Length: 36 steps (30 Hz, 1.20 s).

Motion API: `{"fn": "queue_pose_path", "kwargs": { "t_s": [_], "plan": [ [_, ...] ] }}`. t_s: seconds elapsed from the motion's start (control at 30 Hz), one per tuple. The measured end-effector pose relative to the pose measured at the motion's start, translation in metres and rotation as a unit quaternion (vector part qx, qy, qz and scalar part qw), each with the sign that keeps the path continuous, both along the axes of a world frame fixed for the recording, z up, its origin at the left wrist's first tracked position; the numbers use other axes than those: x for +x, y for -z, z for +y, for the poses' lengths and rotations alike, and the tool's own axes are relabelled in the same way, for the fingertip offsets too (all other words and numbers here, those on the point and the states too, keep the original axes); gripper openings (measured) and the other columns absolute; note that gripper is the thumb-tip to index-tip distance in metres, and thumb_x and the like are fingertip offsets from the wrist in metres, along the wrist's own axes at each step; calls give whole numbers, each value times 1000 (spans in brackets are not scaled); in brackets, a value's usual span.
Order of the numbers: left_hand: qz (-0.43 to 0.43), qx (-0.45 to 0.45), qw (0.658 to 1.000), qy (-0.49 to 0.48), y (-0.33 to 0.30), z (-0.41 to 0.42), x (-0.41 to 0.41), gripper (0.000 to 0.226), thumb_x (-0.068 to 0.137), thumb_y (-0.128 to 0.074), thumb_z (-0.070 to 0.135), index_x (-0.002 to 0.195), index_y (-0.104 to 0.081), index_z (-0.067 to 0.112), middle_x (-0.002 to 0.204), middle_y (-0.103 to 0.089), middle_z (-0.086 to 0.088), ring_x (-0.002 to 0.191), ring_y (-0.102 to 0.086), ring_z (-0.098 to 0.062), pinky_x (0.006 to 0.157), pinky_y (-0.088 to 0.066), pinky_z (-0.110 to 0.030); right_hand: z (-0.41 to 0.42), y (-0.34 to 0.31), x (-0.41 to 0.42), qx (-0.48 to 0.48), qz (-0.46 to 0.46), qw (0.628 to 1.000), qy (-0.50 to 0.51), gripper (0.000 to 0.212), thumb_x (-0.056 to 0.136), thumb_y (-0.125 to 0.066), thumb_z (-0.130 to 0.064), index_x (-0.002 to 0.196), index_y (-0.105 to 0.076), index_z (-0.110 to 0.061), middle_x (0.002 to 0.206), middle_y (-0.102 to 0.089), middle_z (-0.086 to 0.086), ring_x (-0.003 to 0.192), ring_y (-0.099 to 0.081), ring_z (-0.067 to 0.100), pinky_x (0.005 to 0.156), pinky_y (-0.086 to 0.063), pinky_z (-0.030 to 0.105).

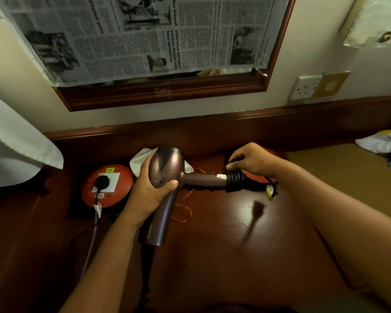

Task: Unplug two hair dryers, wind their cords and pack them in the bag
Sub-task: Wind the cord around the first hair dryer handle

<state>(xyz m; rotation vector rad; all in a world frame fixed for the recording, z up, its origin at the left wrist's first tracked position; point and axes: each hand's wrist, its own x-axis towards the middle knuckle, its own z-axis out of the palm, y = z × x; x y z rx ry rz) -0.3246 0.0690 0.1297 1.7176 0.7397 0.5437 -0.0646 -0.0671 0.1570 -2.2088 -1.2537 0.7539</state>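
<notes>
Head view: left hand (152,188) grips a brown dryer (167,177) round its body, fingers clamped, thumb on top, above the dark worktop (235,256). Handle points right, black cord (236,180) coiled tight on its end. Right hand (253,160) pinches the cord at the coil, fingers curled on it. Plug (272,190) hangs free just right of the coil. Orange extension reel (106,186) sits left, a black plug (103,180) in its socket. White bag (140,161) behind the dryer. Wall socket (305,86) upper right.
</notes>
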Motion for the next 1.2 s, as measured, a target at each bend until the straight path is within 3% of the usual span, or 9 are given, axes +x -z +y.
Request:
{"fn": "queue_pose_path", "kwargs": {
  "t_s": [0.1,0.37,0.5,0.67,0.73,0.9,1.0,1.13,1.2],
  "plan": [
    [12,1,1000,0,5,-1,1,96,58,-76,54,139,-25,48,134,-45,7,115,-55,-15,90,-54,-42,3,-14,-5,8,-30,999,-11,8,84,-70,-22,86,-74,-15,80,-70,-2,78,-64,13,67,-51,23],
    [31,82,994,-72,15,-4,10,91,72,-78,35,144,-23,41,138,-42,4,120,-50,-19,97,-49,-47,-6,-31,-28,13,-143,989,-32,14,90,-62,-23,90,-73,-15,80,-68,-1,71,-60,12,59,-52,26],
    [32,83,989,-118,18,-8,15,91,70,-75,44,145,-22,38,139,-42,-1,123,-48,-20,99,-46,-40,-9,-26,-45,21,-187,982,-16,22,96,-49,-21,90,-69,-14,74,-60,1,64,-49,14,48,-28,21],
    [33,74,983,-166,19,-7,20,92,76,-77,36,148,-20,32,144,-40,-4,127,-44,-20,102,-42,-38,-17,-13,-66,71,-97,992,29,25,94,-45,-8,111,-62,-10,85,-61,3,68,-52,16,51,-35,19],
    [30,71,981,-179,17,-8,21,91,76,-77,33,148,-21,31,144,-40,-3,127,-44,-19,103,-42,-41,-21,-5,-73,107,-7,991,74,32,93,-49,-6,123,-55,-14,89,-62,1,69,-57,15,54,-43,20],
    [7,51,981,-189,12,-13,22,88,75,-78,30,146,-26,32,131,-44,9,116,-46,-9,98,-43,-34,-28,10,-77,183,253,937,158,15,94,-51,-1,108,-51,-7,81,-67,13,59,-60,17,57,-52,29],
    [5,35,981,-189,14,-14,23,89,73,-80,33,144,-27,36,133,-45,8,116,-49,-11,97,-45,-34,-28,15,-76,187,297,924,155,5,96,-52,-9,94,-55,-6,71,-65,13,53,-59,20,54,-52,34],
    [-16,-31,980,-195,13,-15,23,99,64,-80,44,145,-24,40,140,-46,3,120,-52,-17,97,-49,-44,-28,16,-68,133,259,948,129,33,96,-51,-33,86,-62,-3,55,-60,11,48,-56,27,60,-52,40],
    [-35,-76,977,-196,10,-14,24,98,70,-80,36,148,-21,37,139,-45,3,117,-54,-18,94,-52,-44,-28,23,-70,107,272,950,111,51,93,-48,-48,83,-65,-1,46,-52,8,42,-49,24,62,-52,42]
  ]
}}
